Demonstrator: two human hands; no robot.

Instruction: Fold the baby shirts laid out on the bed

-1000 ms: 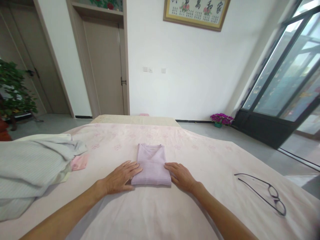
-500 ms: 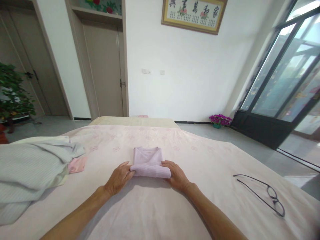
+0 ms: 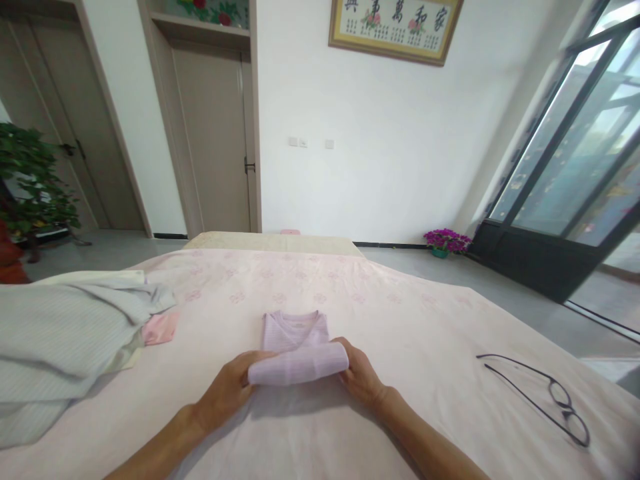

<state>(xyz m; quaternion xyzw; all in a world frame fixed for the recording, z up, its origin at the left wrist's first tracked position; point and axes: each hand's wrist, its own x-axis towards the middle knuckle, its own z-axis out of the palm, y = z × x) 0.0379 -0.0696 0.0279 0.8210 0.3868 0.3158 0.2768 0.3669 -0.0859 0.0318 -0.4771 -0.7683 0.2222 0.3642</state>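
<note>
We see one pink flowered sheet [image 3: 410,353]. On its left side lies one grey ribbed cloth [image 3: 70,340]. In the middle we have one lilac V-neck top [image 3: 300,365], its near part bent upward. Our two hands, left hand [image 3: 227,392] and right hand [image 3: 364,377], are closed upon its two sides. At right lies one pair of eyeglasses [image 3: 567,409].

Lilac top [image 3: 300,360], near end raised

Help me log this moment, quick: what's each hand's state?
Left hand: closed, holding the folded lavender garment at its left side.
Right hand: closed, holding the same garment at its right side.
</note>
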